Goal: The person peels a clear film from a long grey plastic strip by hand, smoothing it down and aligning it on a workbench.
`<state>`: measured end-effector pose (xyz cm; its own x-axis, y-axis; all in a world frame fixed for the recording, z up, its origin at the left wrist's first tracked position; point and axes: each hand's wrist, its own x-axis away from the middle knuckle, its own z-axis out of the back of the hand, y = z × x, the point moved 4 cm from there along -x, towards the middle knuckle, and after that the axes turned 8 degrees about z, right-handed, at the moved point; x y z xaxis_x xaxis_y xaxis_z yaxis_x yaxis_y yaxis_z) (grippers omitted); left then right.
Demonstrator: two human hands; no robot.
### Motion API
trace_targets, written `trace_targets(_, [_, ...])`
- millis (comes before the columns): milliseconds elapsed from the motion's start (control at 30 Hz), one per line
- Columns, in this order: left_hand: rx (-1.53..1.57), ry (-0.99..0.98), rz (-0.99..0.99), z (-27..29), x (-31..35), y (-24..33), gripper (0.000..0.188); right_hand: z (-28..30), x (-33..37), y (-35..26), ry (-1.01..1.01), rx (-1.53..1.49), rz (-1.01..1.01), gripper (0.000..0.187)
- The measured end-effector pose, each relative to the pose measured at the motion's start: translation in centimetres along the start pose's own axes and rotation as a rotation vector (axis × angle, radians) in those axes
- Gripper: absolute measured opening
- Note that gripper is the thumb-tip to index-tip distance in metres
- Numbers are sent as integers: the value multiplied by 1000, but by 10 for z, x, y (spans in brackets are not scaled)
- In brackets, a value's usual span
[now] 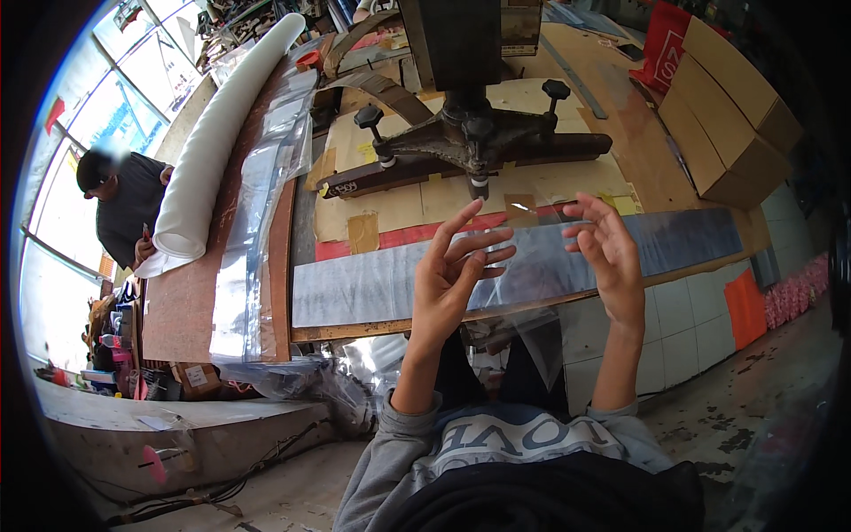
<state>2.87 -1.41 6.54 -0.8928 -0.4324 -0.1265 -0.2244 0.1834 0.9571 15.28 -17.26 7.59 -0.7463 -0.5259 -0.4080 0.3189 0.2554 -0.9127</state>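
Both my hands are raised over the near edge of the worktable, palms facing each other. My left hand (450, 275) has its fingers spread and the index finger stretched up toward the foot of the press. On the other side, my right hand (608, 259) has its fingers apart and slightly bent. Clear plastic film (539, 341) shows between and below the hands; whether either hand touches it I cannot tell. Beyond them stands a dark metal press head (477, 133) with black knobs and a long bar. A greyish strip (355, 288) runs along the table's front edge.
A big white roll (226, 133) and clear plastic sheets (253, 222) lie on the left side table. Behind that table, a person (128, 208) in dark clothes is at work. Cardboard boxes (727, 124) and a red bag (660, 49) stand at the right.
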Motion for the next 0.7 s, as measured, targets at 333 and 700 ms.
trace_targets(333, [-112, -19, -46, 2, 0, 19, 44, -24, -14, -20, 32, -129, 145, 47])
trace_targets(700, [-177, 86, -229, 7, 4, 18, 12, -26, -12, -18, -21, -131, 241, 15])
